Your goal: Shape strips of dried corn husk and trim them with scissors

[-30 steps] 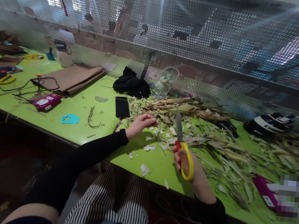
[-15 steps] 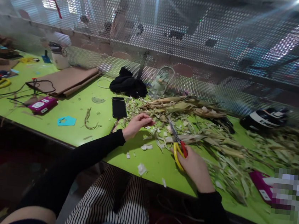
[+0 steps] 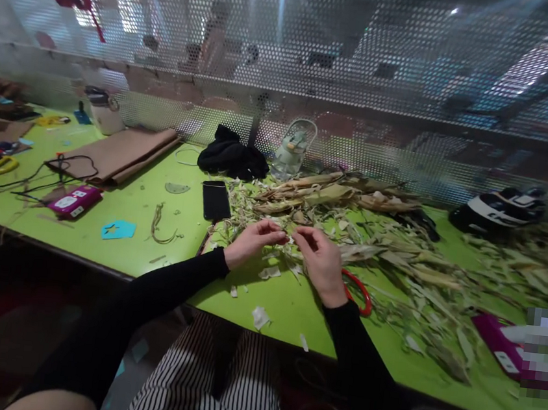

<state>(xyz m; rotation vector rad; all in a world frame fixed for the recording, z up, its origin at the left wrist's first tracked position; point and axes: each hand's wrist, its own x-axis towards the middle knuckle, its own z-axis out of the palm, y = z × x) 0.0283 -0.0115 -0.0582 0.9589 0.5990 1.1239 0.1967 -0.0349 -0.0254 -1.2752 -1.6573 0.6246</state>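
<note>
My left hand (image 3: 256,241) is pinched closed above the green table, its fingertips close to those of my right hand (image 3: 318,258). The right fingers are also pinched together. Whatever lies between the fingertips is too small to make out. Scissors (image 3: 361,292) lie on the table beside my right wrist; one red handle loop shows and the rest is hidden behind the hand. Beyond both hands spreads a heap of dry corn husks (image 3: 334,195), with cut pale scraps around it. A white scrap (image 3: 259,317) lies near the table's front edge.
A black phone (image 3: 216,200), black cloth (image 3: 233,155) and a clear bottle (image 3: 292,151) stand or lie behind. Left are a blue tag (image 3: 118,230), a magenta device (image 3: 76,202) and folded brown paper (image 3: 117,153). A black-and-white cap-like item (image 3: 498,212) and another magenta device (image 3: 499,343) are right.
My right hand has let go of the scissors, which now lie on the table. It has moved left and up to meet my left hand, fingertips close together.
</note>
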